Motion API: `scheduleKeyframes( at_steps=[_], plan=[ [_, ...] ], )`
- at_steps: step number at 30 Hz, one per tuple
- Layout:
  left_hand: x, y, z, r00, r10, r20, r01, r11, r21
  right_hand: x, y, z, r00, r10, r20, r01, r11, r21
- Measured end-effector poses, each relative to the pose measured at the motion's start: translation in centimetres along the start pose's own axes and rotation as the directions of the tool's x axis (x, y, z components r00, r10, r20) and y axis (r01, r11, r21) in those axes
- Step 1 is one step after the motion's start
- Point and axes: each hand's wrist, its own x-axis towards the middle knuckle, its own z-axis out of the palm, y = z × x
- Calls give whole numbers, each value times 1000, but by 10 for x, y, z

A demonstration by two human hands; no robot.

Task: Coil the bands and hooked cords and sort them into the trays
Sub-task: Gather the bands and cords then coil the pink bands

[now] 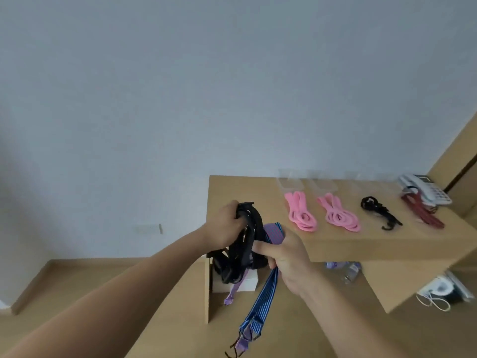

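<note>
Left hand (227,224) is curled round the top of the black cords (238,254). Right hand (290,259), just below it, thumbs them and also grips the blue cord (265,298), which dangles straight down from that fist. Trays (290,187) sit well past the right hand, up and rightwards, so I'd guess that's the closer hand for dropping stuff in.

Pale wall (232,86), wooden desk (335,244)
</note>
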Motion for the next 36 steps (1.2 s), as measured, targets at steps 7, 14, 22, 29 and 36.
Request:
scheduleKeyframes(
  at_steps=[7,14,22,29,36],
  plan=[
    [1,31,37,848,172,501,230,732,-641,-2,-5,-58,986,-24,-166,39,995,87],
    [26,78,97,874,162,459,239,679,-695,3,-14,-123,987,-60,-147,66,997,34],
    [90,137,191,944,-137,299,313,656,-687,12,-16,-240,978,-46,-204,50,999,14],
    [135,196,290,901,-340,268,410,472,-781,8,-1,-324,934,-58,-351,48,998,-37],
    [171,236,364,889,-232,396,458,492,-740,18,6,-401,854,-48,-518,-12,994,-111]
  ],
)
